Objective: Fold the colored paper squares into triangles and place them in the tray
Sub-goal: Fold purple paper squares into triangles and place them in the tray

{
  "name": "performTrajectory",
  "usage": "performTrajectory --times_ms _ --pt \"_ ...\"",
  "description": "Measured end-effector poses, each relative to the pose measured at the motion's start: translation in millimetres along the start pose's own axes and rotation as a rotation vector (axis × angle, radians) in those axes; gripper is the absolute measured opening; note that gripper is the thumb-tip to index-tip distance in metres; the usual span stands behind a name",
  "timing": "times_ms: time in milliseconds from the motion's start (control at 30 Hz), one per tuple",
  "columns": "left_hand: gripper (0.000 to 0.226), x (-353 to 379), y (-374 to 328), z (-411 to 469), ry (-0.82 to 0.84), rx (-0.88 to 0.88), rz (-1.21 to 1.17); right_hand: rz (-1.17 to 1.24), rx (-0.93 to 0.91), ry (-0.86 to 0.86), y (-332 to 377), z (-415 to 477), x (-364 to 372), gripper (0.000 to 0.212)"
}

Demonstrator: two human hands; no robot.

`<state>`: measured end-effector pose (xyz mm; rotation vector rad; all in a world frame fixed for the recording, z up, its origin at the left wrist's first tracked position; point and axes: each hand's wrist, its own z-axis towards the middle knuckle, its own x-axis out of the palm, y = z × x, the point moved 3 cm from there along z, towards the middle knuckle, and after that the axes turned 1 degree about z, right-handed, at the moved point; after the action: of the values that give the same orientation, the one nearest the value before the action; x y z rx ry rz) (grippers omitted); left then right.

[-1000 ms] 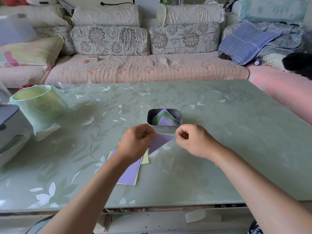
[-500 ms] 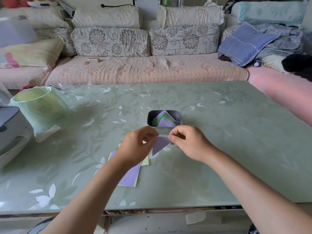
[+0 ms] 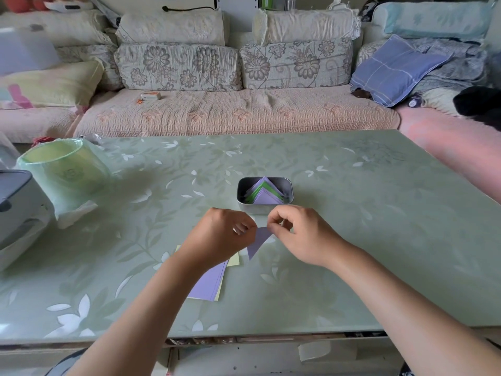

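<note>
A purple paper triangle lies between my hands just in front of the tray. My left hand has its fingers curled at the triangle's left edge, and my right hand pinches its upper right corner. The small grey metal tray stands behind them and holds several folded purple and green triangles. A stack of flat paper squares, purple on top with yellow beneath, lies under my left wrist.
A green-lined bin and a grey-and-white appliance stand at the table's left. The pale green floral table ends in a front edge near me. A sofa with cushions runs behind the far edge.
My hands have drawn closer together on the triangle. The right hand moved left to its corner, and the paper now shows as a narrower shape pointing down toward me.
</note>
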<state>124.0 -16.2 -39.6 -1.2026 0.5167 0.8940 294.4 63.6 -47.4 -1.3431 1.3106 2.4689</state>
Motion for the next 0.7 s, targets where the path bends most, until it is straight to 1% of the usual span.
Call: performTrajectory --times_ms 133,233,300,367,467,567,633,700 --pt "0.009 -11 13 2 0.010 -0.060 0.034 0.024 -0.020 -0.049 -2 0 -7 0.016" --pt "0.011 -15 17 3 -0.006 -0.107 0.006 0.059 0.010 -0.084 -5 0 -10 0.020" --pt "0.012 -11 13 1 -0.039 -0.154 -0.073 0.107 0.050 -0.103 -6 0 -10 0.023" --pt "0.007 0 5 -2 -0.063 -0.207 -0.186 0.161 0.092 -0.115 -4 0 -7 0.023" --pt "0.003 14 -6 -4 -0.077 -0.230 -0.329 0.243 0.149 -0.145 -2 2 -3 0.020" --pt "0.009 17 -5 -1 -0.122 -0.337 -0.502 0.277 0.211 -0.143 -5 3 -2 0.021" --pt "0.011 17 -4 1 -0.137 -0.364 -0.532 0.253 0.244 -0.099 -8 3 -2 0.022" --pt "0.013 19 -2 3 -0.106 -0.338 -0.467 0.233 0.260 -0.069 -10 1 0 0.019"
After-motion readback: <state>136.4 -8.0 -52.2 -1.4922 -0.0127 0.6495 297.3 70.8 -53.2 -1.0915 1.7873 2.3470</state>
